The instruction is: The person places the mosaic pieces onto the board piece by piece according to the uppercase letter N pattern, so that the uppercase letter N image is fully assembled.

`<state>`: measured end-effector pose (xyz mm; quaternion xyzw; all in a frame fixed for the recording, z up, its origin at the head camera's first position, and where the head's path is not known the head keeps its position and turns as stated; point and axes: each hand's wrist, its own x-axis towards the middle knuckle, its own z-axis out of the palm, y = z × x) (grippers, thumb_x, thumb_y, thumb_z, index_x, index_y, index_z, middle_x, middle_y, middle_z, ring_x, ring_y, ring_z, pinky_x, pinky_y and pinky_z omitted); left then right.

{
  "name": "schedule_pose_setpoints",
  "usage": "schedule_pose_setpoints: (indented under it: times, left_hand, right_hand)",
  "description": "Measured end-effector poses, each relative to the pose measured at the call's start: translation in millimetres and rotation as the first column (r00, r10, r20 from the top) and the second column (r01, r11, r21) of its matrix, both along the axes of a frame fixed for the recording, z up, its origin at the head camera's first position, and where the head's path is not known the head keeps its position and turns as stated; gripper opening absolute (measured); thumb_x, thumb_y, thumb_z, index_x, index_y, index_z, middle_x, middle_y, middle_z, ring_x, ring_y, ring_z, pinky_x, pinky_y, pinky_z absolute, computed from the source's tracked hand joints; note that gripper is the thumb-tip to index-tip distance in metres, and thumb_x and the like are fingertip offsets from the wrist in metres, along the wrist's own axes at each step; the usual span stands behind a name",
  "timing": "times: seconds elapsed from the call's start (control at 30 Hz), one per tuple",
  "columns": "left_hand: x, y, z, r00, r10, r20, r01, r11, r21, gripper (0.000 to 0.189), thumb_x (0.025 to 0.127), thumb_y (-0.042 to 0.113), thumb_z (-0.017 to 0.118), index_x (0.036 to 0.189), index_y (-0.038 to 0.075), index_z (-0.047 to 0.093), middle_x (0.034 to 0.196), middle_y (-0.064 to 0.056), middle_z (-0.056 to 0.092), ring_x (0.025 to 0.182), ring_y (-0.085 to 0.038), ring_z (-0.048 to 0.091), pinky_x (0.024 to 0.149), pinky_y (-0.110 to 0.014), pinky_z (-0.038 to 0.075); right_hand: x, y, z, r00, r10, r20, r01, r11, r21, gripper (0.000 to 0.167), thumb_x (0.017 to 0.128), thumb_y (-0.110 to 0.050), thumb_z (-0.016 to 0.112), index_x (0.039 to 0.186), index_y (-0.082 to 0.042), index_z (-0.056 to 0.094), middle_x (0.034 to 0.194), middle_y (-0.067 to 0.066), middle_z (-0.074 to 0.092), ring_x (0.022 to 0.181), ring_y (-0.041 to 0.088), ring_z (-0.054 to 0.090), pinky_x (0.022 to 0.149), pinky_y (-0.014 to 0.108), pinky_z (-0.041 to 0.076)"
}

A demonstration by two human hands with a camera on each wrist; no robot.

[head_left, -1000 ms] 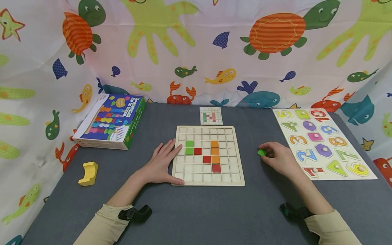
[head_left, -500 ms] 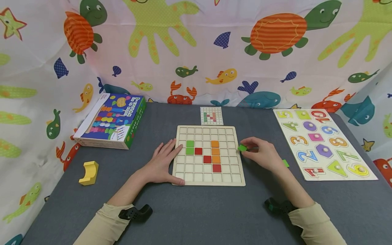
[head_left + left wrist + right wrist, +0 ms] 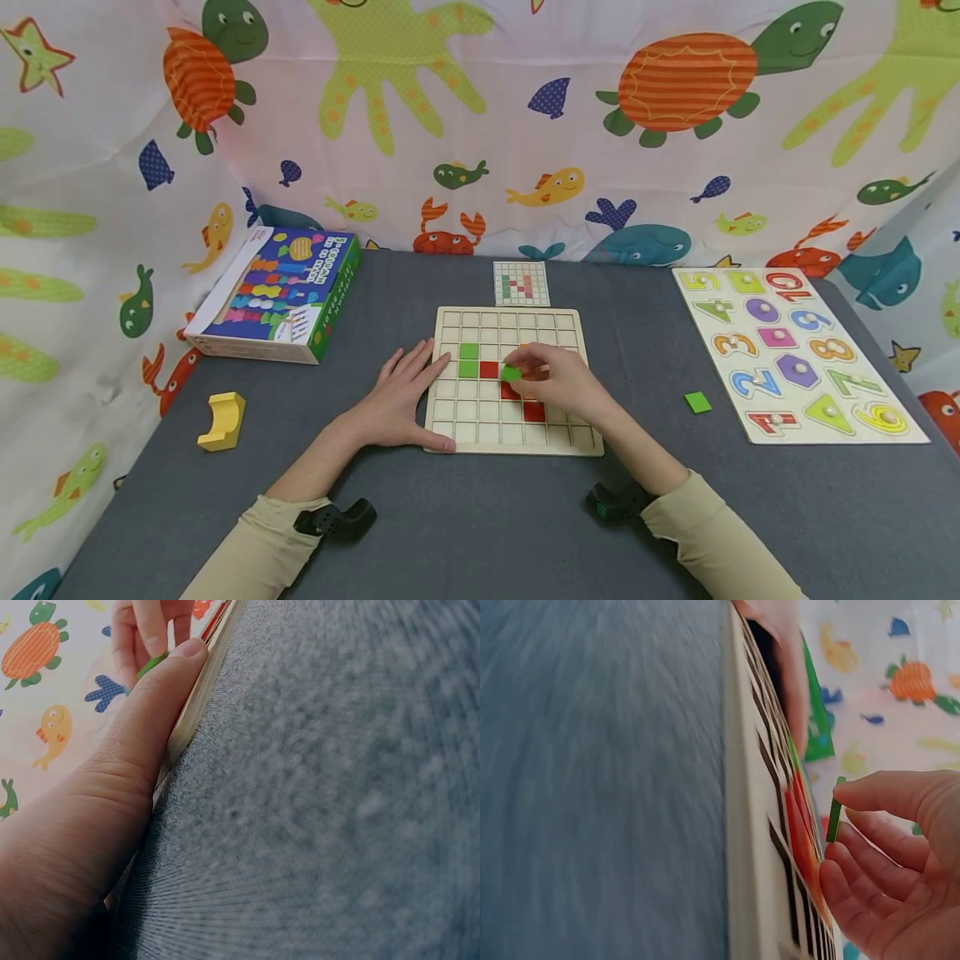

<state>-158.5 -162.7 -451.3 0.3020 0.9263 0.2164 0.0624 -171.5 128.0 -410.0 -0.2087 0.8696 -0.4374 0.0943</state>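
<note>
Over the middle of a wooden grid board (image 3: 487,433), my right hand (image 3: 558,382) pinches a green square tile (image 3: 511,373) between thumb and fingers. The right wrist view shows that tile (image 3: 836,810) edge-on, held above the board. My left hand (image 3: 393,400) lies with fingers spread along the board's left edge, thumb (image 3: 161,690) on its near corner. Two green tiles (image 3: 468,360) and a red tile (image 3: 488,370) sit in cells left of the right hand. Another red tile (image 3: 534,412) shows below it. The right hand partly covers a further red tile and the orange ones.
A small pattern card (image 3: 521,283) lies behind the board. One loose green tile (image 3: 697,402) rests to the right, beside a number puzzle board (image 3: 802,354). On the left are a toy box (image 3: 273,292) and a yellow curved block (image 3: 222,421).
My right hand has carried the green tile leftward from beside the puzzle board to over the grid, uncovering the loose green tile. The left hand stays on the board's edge.
</note>
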Motion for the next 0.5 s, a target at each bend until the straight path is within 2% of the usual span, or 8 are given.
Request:
schedule_pose_setpoints:
  times: [0.13, 0.27, 0.4, 0.5]
  left_hand:
    - [0.3, -0.5, 0.4, 1.000, 0.000, -0.001, 0.000, 1.000, 0.000, 0.123, 0.066, 0.075, 0.072, 0.157, 0.013, 0.018, 0.162, -0.015, 0.004, 0.149, -0.029, 0.001, 0.114, -0.054, 0.000]
    - [0.5, -1.2, 0.7, 1.000, -0.001, -0.003, 0.001, 1.000, 0.002, 0.123, 0.066, 0.074, 0.073, 0.157, 0.013, 0.018, 0.162, -0.015, 0.004, 0.149, -0.029, 0.001, 0.114, -0.055, 0.000]
    - [0.5, -1.4, 0.8, 1.000, -0.002, -0.001, 0.002, 1.000, 0.009, 0.122, 0.067, 0.074, 0.073, 0.157, 0.013, 0.019, 0.162, -0.015, 0.004, 0.149, -0.029, 0.001, 0.114, -0.055, 0.000]
    - [0.6, -1.5, 0.9, 1.000, -0.001, 0.002, 0.001, 1.000, 0.008, 0.122, 0.067, 0.075, 0.072, 0.158, 0.013, 0.018, 0.163, -0.015, 0.004, 0.149, -0.029, 0.000, 0.114, -0.055, 0.000]
  right_hand:
    - [0.8, -21, -3.4, 0.996, 0.078, -0.051, -0.078, 0.997, -0.010, 0.025, 0.085, -0.010, 0.076, 0.110, -0.010, 0.071, 0.102, 0.002, 0.068, 0.091, 0.018, 0.063, 0.081, 0.034, 0.053]
    - [-0.2, -37, -7.8, 0.982, 0.155, -0.108, -0.157, 0.988, -0.008, 0.021, 0.085, -0.005, 0.073, 0.106, -0.007, 0.072, 0.099, 0.003, 0.068, 0.087, 0.018, 0.062, 0.078, 0.030, 0.053]
    - [-0.3, -45, -8.9, 0.970, 0.176, -0.168, -0.172, 0.984, 0.040, 0.019, 0.085, -0.005, 0.072, 0.104, -0.007, 0.073, 0.096, 0.003, 0.068, 0.081, 0.016, 0.060, 0.074, 0.028, 0.051]
    - [1.2, -46, -7.9, 0.968, 0.177, -0.178, -0.170, 0.984, 0.052, 0.019, 0.084, -0.006, 0.073, 0.104, -0.007, 0.072, 0.093, 0.003, 0.066, 0.078, 0.017, 0.058, 0.071, 0.028, 0.050]
